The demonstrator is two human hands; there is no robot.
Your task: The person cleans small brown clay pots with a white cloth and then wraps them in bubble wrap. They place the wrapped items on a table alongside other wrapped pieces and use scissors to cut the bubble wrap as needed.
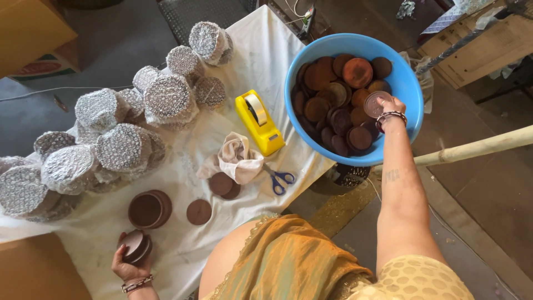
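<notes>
The table [183,244] was spread with a white cloth, and a heap of bubble-wrapped rounds [116,133] filled its far left side. Off its right edge stood a blue tub [408,83] full of brown discs [338,105], well apart from the person's body and reachable only by the outstretched right arm. The right hand [388,108] was in the tub, its fingers pinched on one pale disc [376,104] held flat side up. The left hand [130,261], near the table's front edge, was closed around a small stack of discs [135,246]. Between the two lay a bigger stack of discs [149,209], a loose disc [199,211], a crumpled rag [236,158], a yellow tape dispenser [258,122] and blue scissors [280,179]. Nothing blocked the way from tub to table.
</notes>
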